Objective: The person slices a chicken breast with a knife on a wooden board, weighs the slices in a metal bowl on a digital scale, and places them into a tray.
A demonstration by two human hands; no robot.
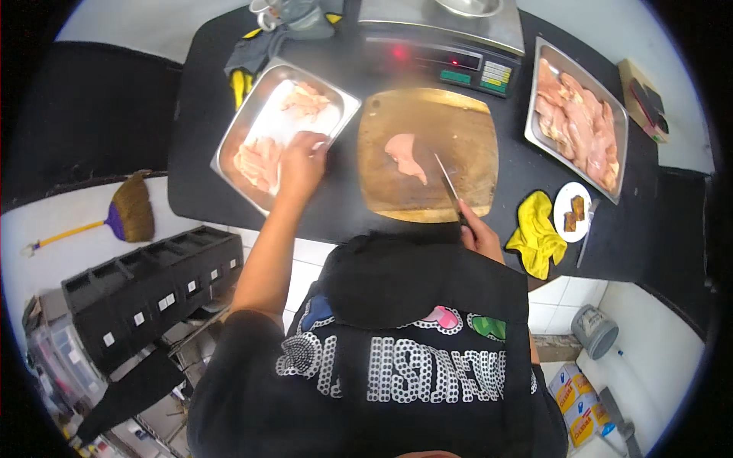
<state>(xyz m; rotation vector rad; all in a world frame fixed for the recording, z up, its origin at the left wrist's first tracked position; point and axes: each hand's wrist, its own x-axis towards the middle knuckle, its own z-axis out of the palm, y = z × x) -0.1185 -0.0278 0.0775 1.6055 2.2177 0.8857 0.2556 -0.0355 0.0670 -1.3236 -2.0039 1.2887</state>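
A wooden cutting board [374, 183] lies on the black table in front of me, with a piece of raw chicken [405, 155] near its middle. My right hand [479, 233] grips the handle of a knife [447, 182], whose blade slants over the board to the right of the chicken. Over the inner side of a metal tray [224, 156] on the left is my left hand [304, 164], fingers curled together; whatever they may hold is hidden. That tray has two heaps of cut raw chicken, a near one [258, 162] and a far one [305, 101].
A second metal tray [532, 91] at the right is full of chicken pieces [584, 122]. Behind the board stands a digital scale [443, 61]. A yellow cloth [537, 237] and a white plate [561, 204] with brown food lie at the right. Grey-and-yellow cloth [256, 57] sits far left.
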